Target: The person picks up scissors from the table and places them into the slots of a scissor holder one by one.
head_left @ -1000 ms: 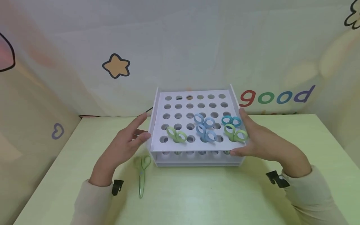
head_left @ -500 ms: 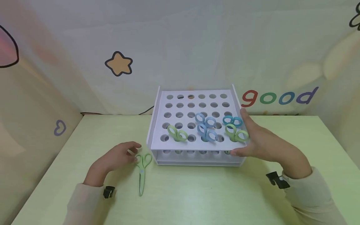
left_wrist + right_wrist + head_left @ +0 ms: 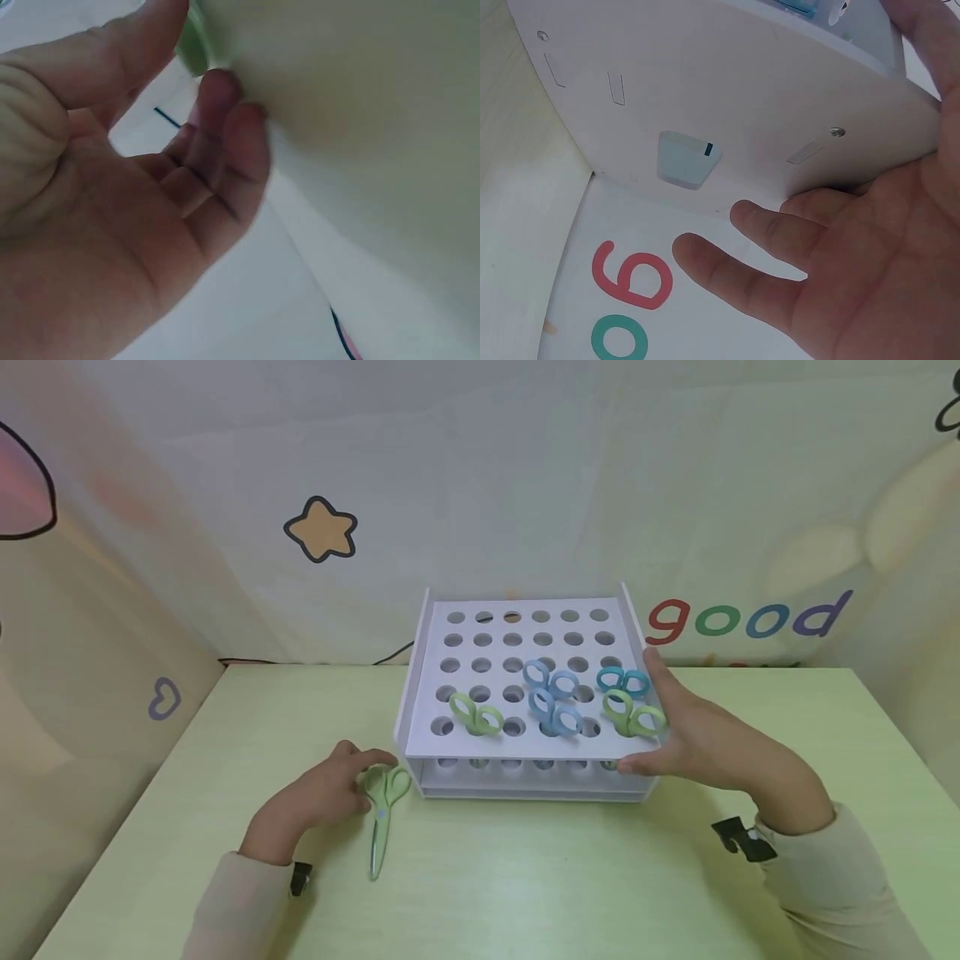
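Observation:
A white rack (image 3: 457, 745) with rows of round holes stands on the table. Several scissors stand in it, handles up: green scissors (image 3: 476, 717), blue scissors (image 3: 553, 714), teal scissors (image 3: 622, 681) and more. My right hand (image 3: 701, 735) grips the rack's right side, thumb over the front edge; the right wrist view shows the fingers (image 3: 772, 225) spread along the outer side panel. Left of the rack, one pair of green scissors (image 3: 379, 831) lies on the table, blades toward me. My left hand (image 3: 330, 789) pinches its handle; in the left wrist view thumb and fingertips meet at the green handle (image 3: 193, 45).
The pale green table (image 3: 525, 877) reaches back to a light wall cloth (image 3: 480, 485) printed with a star and the word "good". A thin black cord (image 3: 393, 653) runs behind the rack on the left.
My left hand has left the rack's left side and come down to the loose green scissors, whose handle has turned slightly to the right. My right hand stays on the rack.

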Motion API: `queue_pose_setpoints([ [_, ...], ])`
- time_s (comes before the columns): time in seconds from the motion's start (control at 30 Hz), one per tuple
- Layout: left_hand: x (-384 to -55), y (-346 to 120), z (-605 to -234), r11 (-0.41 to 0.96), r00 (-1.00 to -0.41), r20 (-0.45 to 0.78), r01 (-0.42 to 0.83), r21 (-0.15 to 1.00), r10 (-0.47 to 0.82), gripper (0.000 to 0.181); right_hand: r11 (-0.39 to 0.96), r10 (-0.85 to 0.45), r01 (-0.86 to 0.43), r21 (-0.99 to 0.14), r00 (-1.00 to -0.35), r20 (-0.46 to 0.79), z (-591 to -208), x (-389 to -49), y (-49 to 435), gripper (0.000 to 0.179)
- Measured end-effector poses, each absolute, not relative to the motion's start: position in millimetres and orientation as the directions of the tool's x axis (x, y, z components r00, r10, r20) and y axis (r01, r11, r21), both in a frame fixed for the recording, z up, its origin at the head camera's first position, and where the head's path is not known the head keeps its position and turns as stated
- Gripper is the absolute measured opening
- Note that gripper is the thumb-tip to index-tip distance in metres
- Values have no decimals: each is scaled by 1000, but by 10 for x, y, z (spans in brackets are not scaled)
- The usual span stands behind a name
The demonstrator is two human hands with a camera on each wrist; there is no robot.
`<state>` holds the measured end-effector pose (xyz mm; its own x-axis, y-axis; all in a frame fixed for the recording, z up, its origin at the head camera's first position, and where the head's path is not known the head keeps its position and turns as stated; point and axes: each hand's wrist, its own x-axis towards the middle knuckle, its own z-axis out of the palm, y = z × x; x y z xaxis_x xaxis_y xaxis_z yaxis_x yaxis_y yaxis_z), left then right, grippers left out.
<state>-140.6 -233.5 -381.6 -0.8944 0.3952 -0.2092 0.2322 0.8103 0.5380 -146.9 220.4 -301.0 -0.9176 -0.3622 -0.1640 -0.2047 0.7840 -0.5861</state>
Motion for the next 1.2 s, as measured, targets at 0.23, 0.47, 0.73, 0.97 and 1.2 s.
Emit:
queue_pose_setpoints([
  [0.23, -1359, -2321, -3805, 813, -902, -159, 272, 515, 402, 42, 784, -363, -205, -586, -917, -165, -3013, -1470, 2218, 141],
  [0.47, -1361, -2334, -3772, 808, -896, -155, 287, 514, 417, 38, 788, -358, -200, -582, -919, -168, -3010, -1475, 2232, 141],
  [0.73, -1362, -2461, -3724, 754, -902, -178, 206, 623, 394, 36, 773, -375, -214, -597, -914, -157, -3010, -1475, 2201, 139],
  [0.97, -1406, -2595, -3678, 677, -918, -135, 170, 716, 374, 35, 769, -382, -219, -601, -910, -157, -3016, -1485, 2190, 139],
  [1.2, -1417, -2656, -3645, 660, -926, -173, 102, 744, 337, 41, 776, -369, -202, -598, -914, -169, -3021, -1479, 2207, 140],
])
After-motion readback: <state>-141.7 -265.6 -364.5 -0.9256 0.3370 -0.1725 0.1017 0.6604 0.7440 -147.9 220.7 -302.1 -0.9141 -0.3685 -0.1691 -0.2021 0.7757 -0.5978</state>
